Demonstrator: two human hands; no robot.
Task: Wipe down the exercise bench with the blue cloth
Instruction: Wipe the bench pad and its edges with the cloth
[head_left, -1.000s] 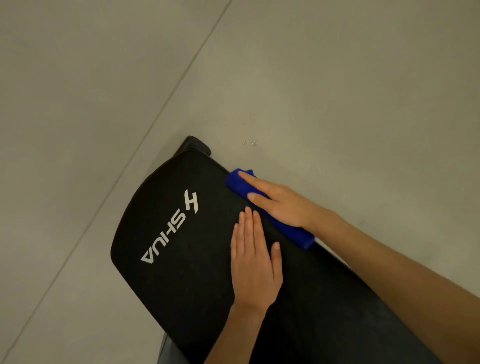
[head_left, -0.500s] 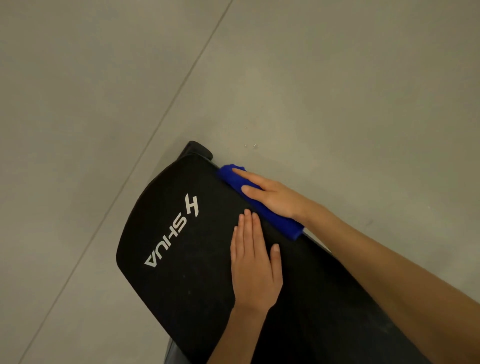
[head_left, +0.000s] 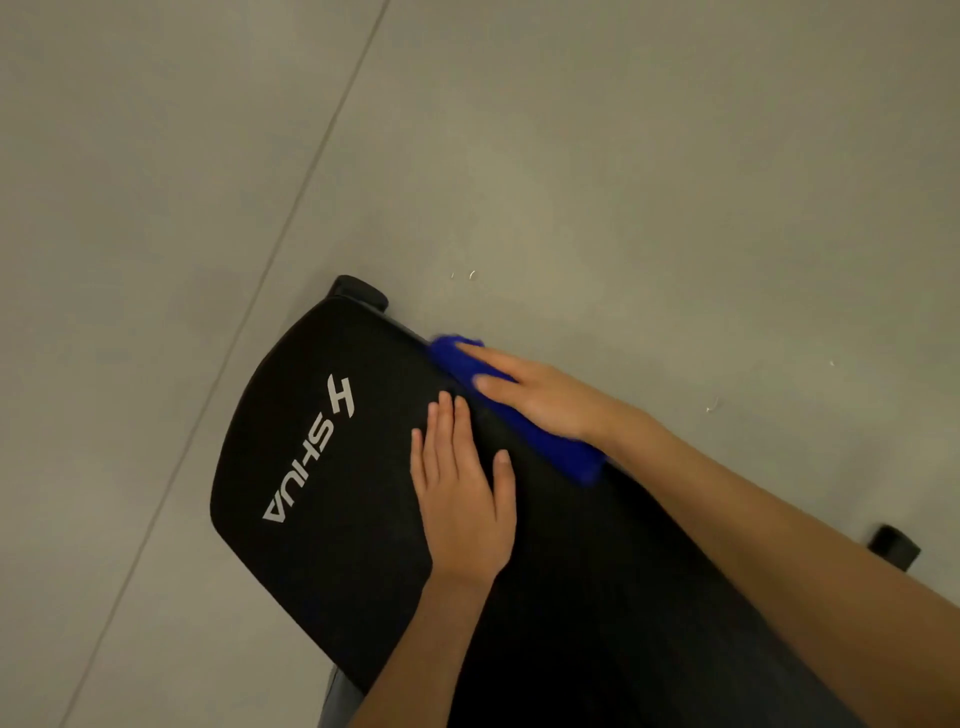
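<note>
Ahead of the right grip (head_left: 545, 400) the tabletop (head_left: 322, 571) edge runs bare to a black foot (head_left: 361, 291). The left grip (head_left: 462, 499) lies flat just beside it, blocking the inward side; outward lies bare floor (head_left: 649, 208).

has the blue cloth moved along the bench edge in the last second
Yes. The blue cloth under the right hand slid toward the end wheel of the bench, then back away along that edge.
</note>
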